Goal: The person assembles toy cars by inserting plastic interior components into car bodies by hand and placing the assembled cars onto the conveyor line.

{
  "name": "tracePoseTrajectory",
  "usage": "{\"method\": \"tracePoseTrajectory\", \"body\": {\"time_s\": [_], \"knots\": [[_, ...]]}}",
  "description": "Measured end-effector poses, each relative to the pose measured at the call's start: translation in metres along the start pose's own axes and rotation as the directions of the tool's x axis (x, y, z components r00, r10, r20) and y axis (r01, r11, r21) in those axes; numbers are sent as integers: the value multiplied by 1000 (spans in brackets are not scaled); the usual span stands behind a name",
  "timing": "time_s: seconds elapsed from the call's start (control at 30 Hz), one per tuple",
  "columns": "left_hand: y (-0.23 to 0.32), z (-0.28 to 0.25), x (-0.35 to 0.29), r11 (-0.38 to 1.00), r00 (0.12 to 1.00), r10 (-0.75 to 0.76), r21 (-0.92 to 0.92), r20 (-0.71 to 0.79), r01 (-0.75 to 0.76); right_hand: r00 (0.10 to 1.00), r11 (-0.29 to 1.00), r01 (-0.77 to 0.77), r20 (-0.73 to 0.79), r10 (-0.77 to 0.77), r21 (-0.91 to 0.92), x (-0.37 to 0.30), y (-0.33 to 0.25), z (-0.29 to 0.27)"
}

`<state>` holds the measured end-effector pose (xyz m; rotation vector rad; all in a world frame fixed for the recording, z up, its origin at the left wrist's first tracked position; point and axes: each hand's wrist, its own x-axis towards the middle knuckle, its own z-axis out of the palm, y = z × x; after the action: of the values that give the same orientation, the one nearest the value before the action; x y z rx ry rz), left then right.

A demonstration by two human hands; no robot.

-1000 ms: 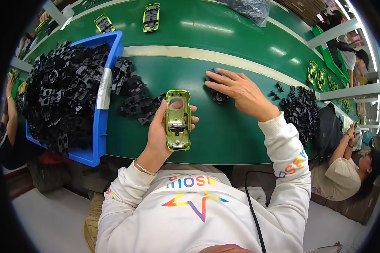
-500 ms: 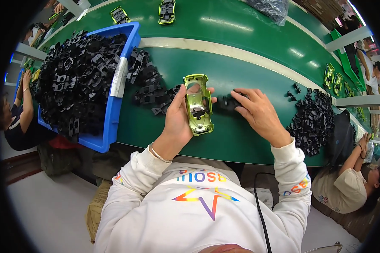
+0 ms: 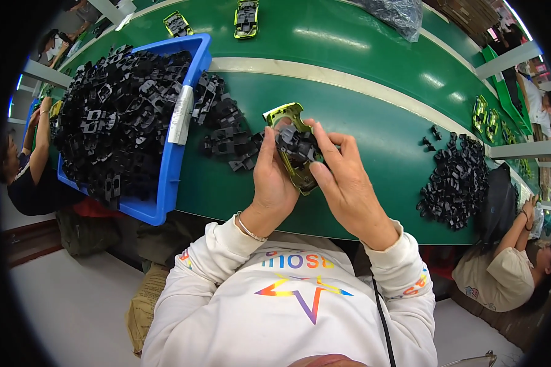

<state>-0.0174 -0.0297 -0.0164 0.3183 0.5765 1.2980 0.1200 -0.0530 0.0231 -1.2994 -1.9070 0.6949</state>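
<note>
One left hand [image 3: 274, 186], curled around a green car-shaped shell [image 3: 284, 111]; one right hand [image 3: 348, 186], fingers bent, holding a black part [image 3: 299, 145] over it. Blue bin [image 3: 166, 177], left: heaped black pieces [image 3: 119, 116].

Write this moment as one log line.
left hand: holds green car-shaped shell | right hand: holds black part over shell | left side: blue bin of black pieces

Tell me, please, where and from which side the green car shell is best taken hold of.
Probably by its long sides, coming from the left and underneath, as the left hand does. The green car shell is long and narrow, its hollow side faces the camera, and the right hand holds the black part there.
</note>
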Motion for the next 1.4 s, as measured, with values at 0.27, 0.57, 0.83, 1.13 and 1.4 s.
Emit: {"method": "tracePoseTrajectory", "body": {"time_s": [0.27, 0.57, 0.83, 1.13, 1.4], "knots": [[3, -2, -1, 1000, 999, -6, -15, 31, 7, 989, 994, -89, -110, 95, 57, 8, -14, 2], [8, -5, 0, 1000, 996, 14, -29, 90, -11, 984, 1000, 23, -175, -24, -8, 11, -15, 14], [9, -3, 1, 999, 998, 33, 11, 58, -34, 977, 997, 57, -204, -68, -56, 8, -12, 17], [9, -3, 2, 999, 998, -26, 28, 49, 25, 993, 996, -46, -111, 37, -82, 13, -26, 13], [8, 4, 3, 997, 999, -29, 73, 18, 28, 995, 978, -5, -99, -16, -208, 13, -26, 14]]}}
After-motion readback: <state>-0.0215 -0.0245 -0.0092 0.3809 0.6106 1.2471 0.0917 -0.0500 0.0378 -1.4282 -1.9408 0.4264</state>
